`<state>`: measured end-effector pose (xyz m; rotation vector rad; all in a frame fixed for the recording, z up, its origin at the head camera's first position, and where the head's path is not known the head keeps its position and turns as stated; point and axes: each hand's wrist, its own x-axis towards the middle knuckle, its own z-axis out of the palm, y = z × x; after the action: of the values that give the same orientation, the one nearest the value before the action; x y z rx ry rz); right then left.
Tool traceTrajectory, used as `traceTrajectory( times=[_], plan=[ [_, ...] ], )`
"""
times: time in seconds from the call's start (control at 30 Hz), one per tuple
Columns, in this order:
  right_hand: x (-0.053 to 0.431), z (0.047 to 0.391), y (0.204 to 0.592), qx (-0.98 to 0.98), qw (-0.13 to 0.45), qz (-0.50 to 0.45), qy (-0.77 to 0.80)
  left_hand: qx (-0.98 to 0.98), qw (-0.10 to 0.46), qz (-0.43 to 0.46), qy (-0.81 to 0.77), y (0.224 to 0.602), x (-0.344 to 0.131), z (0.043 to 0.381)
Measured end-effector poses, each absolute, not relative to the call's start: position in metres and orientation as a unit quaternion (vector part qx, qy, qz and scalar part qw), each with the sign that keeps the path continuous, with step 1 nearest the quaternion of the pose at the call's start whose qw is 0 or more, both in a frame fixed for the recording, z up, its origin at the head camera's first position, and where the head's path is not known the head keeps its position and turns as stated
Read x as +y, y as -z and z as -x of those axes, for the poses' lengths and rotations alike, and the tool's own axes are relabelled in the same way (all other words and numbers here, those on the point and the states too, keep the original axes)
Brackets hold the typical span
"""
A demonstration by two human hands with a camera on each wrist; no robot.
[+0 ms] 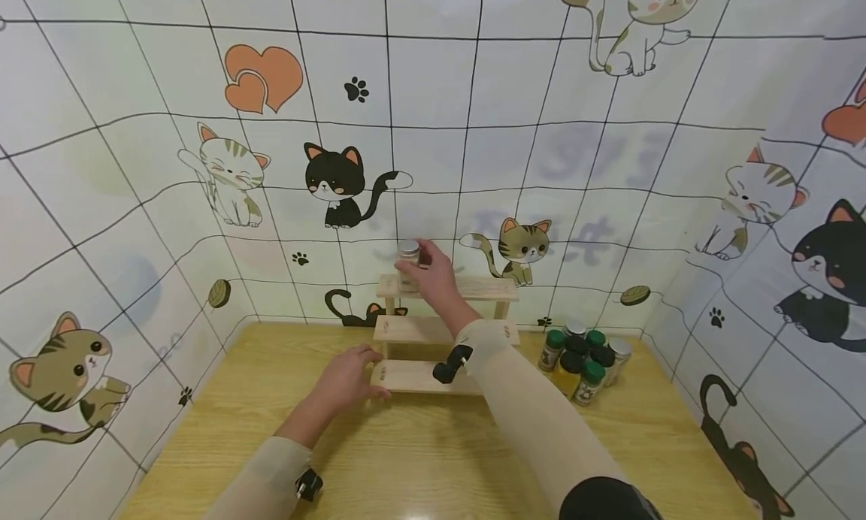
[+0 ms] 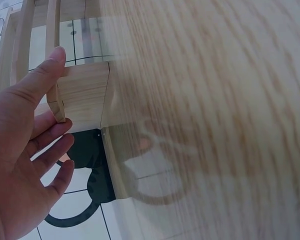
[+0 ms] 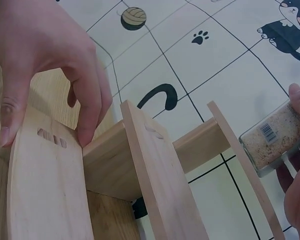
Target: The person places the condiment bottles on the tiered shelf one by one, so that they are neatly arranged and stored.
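Noted on tiered rack [image 1: 419, 371]: bare wood, matt, smooth-faced, fine grain. On tabletop [image 1: 426, 445]: wood-grain finish, smooth, glossy enough to mirror the wall print. On jar [image 3: 272, 146]: clear, glossy walls, glass or plastic undetermined; coarse, granular fill [image 3: 285, 122]; silvery lid [image 1: 408, 245], metal-looking. On clustered jars [image 1: 587, 364]: clear walls, plastic-looking coloured caps. On wall covering [image 1: 433, 159]: printed sheet, slightly rippled, soft sheen. On sleeve [image 1: 534, 400]: matt cloth.
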<state>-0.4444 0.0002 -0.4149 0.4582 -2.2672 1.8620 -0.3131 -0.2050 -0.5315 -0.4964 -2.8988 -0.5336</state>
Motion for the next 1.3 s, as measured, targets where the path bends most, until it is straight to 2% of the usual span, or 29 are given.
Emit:
traceTrajectory(
  times=[0.6,1.3],
  plan=[
    [0.050,0.421,0.417,-0.755,0.106,-0.156,-0.627,-0.968,0.071,0.161,0.178,0.536,-0.209,0.317],
    [0.200,0.337,0.447,-0.817,0.160,-0.105,-0.544,-0.965,0.070,0.168,0.187,0.537,-0.206,0.315]
  ],
)
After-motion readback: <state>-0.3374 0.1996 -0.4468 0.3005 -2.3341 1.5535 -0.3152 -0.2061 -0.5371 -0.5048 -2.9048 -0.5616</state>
